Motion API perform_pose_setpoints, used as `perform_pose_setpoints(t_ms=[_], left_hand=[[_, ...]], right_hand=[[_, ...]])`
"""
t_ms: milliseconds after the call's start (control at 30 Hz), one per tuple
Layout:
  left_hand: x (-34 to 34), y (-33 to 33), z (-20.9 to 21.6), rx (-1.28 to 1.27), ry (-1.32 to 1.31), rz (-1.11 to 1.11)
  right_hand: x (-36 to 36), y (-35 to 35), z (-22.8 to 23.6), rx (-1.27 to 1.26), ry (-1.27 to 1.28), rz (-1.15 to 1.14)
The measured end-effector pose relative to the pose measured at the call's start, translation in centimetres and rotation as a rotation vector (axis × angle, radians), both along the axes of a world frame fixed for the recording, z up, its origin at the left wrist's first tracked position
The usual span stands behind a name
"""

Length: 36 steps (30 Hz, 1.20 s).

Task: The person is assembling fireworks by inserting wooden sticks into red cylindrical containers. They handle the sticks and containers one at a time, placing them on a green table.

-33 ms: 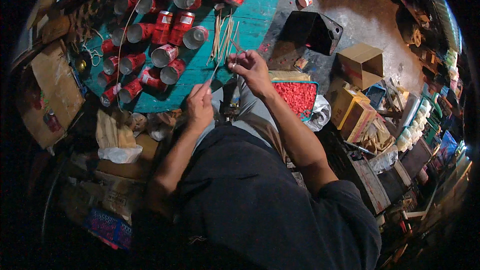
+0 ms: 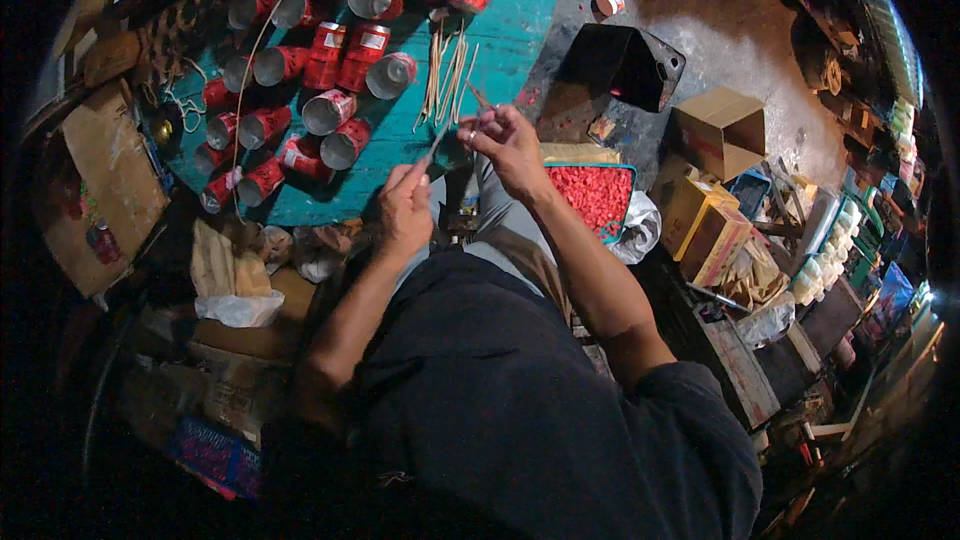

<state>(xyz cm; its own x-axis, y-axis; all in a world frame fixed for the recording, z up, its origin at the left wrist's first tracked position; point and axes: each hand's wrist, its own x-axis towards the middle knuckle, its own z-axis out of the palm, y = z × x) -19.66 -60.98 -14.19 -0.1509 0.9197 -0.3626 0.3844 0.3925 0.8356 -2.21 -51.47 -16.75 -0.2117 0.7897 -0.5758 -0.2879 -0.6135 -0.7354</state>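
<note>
My left hand (image 2: 405, 208) is closed, pinching a thin pale strip (image 2: 437, 143) that points up toward my other hand. Just to its right, my right hand (image 2: 505, 148) has its fingers curled round a slim, pointed, brownish thing (image 2: 480, 98); its kind is too small to tell. Beyond both hands, a loose bundle of thin pale sticks (image 2: 447, 80) lies on the teal wooden table (image 2: 510, 50). Red cans (image 2: 330, 112), several of them lying with open metal ends toward me, cover the table's left and far part.
By my right forearm sits a teal-edged tray (image 2: 634, 190) heaped with small red pieces (image 2: 588, 198). Farther right are a black box (image 2: 640, 65), an open cardboard box (image 2: 715, 130) and yellow cartons (image 2: 697, 215). A cord (image 2: 262, 25) hangs across the cans at left.
My left hand has shifted slightly right, and the strip tilts a little differently. The pointed thing in my right hand has turned slightly. The cans and sticks have stayed put.
</note>
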Motion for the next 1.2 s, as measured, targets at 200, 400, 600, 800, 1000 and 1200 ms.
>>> perform_pose_setpoints(t_ms=[200, 400, 600, 800, 1000, 1200], left_hand=[[3.9, 2.8, -0.8, -0.023, -0.041, -0.042], [4.0, 2.8, -3.5, -0.049, -0.148, 0.150], [4.6, 3.7, -5.4, -0.120, -0.295, 0.317], [4.1, 4.0, -5.2, -0.175, -0.377, 0.313], [3.9, 3.9, -5.1, -0.174, -0.365, 0.280], [3.7, 3.9, -4.9, -0.137, -0.280, 0.179]], right_hand=[[1.2, 0.6, 0.1, 0.027, -0.158, -0.065], [2.0, 7.2, -2.9, 0.211, -0.498, 0.034], [4.6, 1.8, -0.8, 0.029, -0.394, 0.262], [5.0, -5.5, -1.1, -0.347, 0.015, 0.528], [3.5, -5.3, -3.5, -0.360, 0.054, 0.560], [2.5, -4.8, -3.6, -0.366, 0.164, 0.496]])
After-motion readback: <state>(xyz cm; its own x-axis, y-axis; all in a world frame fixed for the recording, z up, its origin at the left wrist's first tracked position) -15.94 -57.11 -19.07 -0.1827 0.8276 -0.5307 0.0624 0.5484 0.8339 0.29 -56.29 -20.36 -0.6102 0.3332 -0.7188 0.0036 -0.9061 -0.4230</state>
